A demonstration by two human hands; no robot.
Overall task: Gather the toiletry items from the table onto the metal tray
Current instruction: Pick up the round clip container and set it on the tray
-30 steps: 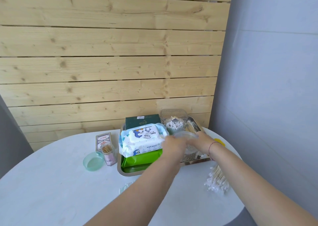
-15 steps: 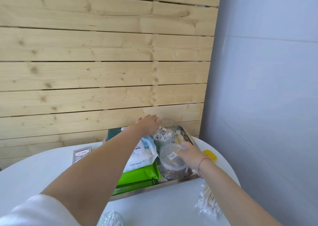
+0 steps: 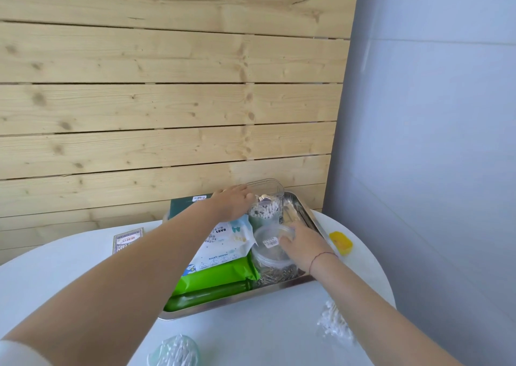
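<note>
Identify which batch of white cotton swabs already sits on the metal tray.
The swabs upright in the green cup under the left hand; the other batches lie on the white table.

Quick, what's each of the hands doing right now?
Left hand: closed around the cotton swab cup on the metal tray.
Right hand: fingers resting on the round clear container; grip cannot be told.

On the tray [image 3: 279,289] at frame centre we list wipes pack [image 3: 220,250] left, round tub [image 3: 272,250] right, swab jar [image 3: 265,212] behind.
</note>
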